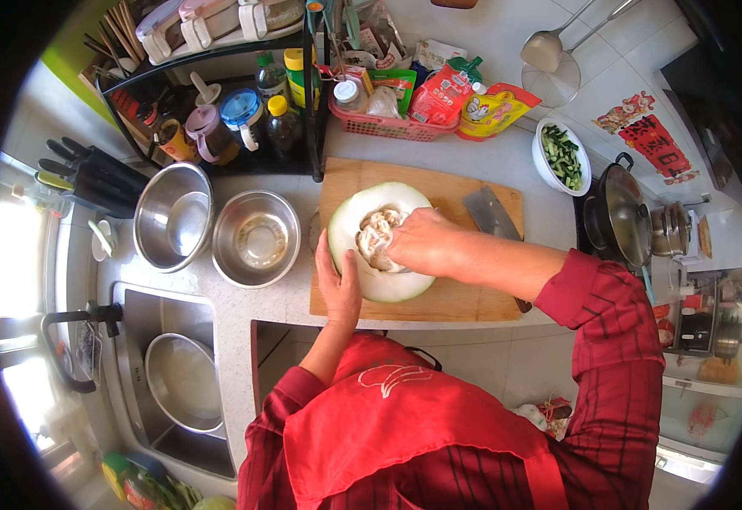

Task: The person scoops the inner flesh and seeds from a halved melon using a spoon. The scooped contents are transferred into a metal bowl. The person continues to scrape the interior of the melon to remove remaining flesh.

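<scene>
A thick cut piece of winter melon [347,220] with pale flesh and a green rind lies cut side up on a wooden cutting board [345,306]. My left hand [340,280] holds its left side, with the thumb near the rim of the cut face and the fingers along the rind. Reaching in from the right, my right hand [428,245] is curled into the hollow, against the seedy pith [374,239]. The fingertips of that hand are hidden. To its right a cleaver [492,213] lies flat on the board, its handle partly covered by my forearm.
Two steel bowls [256,239] stand left of the board, beside a sink [173,303] holding another steel basin [183,382]. A knife block [106,182] and a black rack [317,127] of bottles stand behind. Cut cucumber fills a white bowl [540,156] near a lidded wok [626,210].
</scene>
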`<state>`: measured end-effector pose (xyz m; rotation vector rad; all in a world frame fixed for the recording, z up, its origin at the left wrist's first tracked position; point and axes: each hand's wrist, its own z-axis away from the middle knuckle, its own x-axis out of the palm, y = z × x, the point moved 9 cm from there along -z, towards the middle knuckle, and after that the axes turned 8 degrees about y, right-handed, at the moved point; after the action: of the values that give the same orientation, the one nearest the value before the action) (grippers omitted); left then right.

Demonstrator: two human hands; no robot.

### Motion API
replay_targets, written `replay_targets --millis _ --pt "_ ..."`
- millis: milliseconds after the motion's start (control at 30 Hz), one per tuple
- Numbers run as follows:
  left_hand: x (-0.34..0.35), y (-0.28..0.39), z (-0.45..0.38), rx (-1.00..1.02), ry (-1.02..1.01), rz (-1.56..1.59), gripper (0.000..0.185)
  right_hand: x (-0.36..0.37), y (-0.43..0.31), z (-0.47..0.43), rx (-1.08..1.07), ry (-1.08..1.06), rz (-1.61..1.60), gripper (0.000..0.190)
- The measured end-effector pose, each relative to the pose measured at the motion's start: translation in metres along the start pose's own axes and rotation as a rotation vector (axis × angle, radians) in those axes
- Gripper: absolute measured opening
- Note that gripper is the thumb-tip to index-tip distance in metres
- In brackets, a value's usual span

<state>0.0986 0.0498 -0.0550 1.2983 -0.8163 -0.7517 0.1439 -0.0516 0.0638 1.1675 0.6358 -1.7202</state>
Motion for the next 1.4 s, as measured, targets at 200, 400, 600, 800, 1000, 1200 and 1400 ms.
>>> replay_targets --millis 200,400,600,800,1000,1200,1400 --pt "0.001 0.002 0.003 0.061 0.000 -0.043 0.054 0.020 -0.020 0.004 0.015 0.100 -0.047 0.010" --pt "0.004 0.007 0.006 0.079 0.000 -0.087 0.053 0.047 -0.016 0.005 0.189 0.209 -0.097 0.011" --pt "0.003 -0.004 -0.002 -0.071 0.013 0.069 0.053 -0.006 0.001 0.031 0.241 0.238 -0.183 0.011" --pt "0.007 -0.004 0.012 -0.225 0.072 0.189 0.055 -0.047 0.057 0.091 0.454 0.636 -0.655 0.017" --pt "0.004 0.020 0.042 -0.557 -0.129 0.037 0.056 -0.001 0.062 0.129 0.762 0.763 -0.781 0.029" --pt "0.024 0.073 -0.045 0.596 -0.325 -0.374 0.044 0.045 0.032 0.144 1.087 0.727 -0.766 0.039" --pt "0.056 -0.006 -0.068 -0.305 -0.482 -0.049 0.057 0.059 0.011 0.123 1.180 0.513 -0.619 0.041"
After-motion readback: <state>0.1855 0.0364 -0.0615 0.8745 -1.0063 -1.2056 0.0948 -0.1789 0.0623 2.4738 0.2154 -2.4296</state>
